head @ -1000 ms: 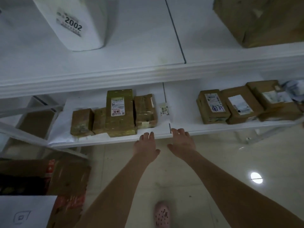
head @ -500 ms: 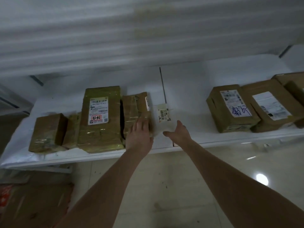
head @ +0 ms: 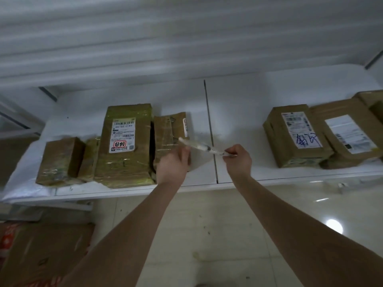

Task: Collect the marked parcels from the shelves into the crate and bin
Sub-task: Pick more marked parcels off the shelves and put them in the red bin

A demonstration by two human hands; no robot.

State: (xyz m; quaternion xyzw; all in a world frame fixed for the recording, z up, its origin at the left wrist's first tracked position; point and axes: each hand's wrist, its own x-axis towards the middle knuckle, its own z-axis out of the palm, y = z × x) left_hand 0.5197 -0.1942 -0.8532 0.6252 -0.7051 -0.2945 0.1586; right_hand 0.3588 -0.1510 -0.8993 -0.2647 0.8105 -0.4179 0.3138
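A thin white flat parcel (head: 202, 146) with a small label is lifted off the white shelf (head: 290, 180), tilted edge-on. My right hand (head: 238, 160) pinches its right end. Gripping its left part, in front of a small brown box (head: 169, 131), is my left hand (head: 174, 164). To the left lies a long taped brown parcel (head: 124, 141) whose label carries a red mark. At the right sits a brown box (head: 294, 135) with blue handwriting on its label.
Two small brown boxes (head: 60, 160) lie at the shelf's left end, and another labelled box (head: 348, 135) lies at the far right. The blurred upper shelf (head: 186, 38) overhangs. Flattened cardboard (head: 41, 255) lies on the tiled floor at lower left.
My right hand closed on the white flat parcel and raised it off the shelf. My left hand left the small brown box and took the parcel's other end. The camera moved closer.
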